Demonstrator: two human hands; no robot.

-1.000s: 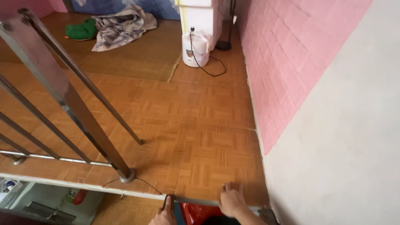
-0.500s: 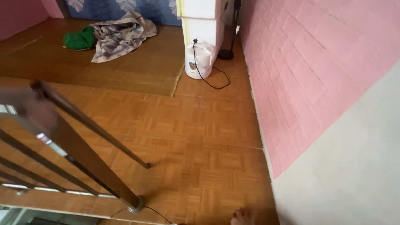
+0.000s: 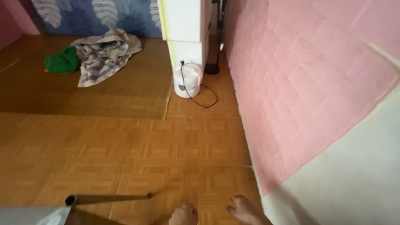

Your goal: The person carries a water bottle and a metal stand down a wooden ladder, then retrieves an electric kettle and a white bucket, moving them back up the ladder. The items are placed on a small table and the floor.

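Wooden floor [image 3: 175,141], brown with little square patterns, is what both hands press on, down at the near edge. It looks hard, flat and a bit shiny, so palms could slip; there is nothing to grab, only to push on. Left hand [image 3: 183,215] is bunched with fingers curled close. Right hand [image 3: 243,209] has fingers spread a little, near the pink wall [image 3: 300,83]. Both hands are cut off below, so thumbs stay hidden. A metal railing bar [image 3: 108,198] lies blurry beside them. Far off stand a white kettle [image 3: 186,82] and crumpled cloth [image 3: 102,52].
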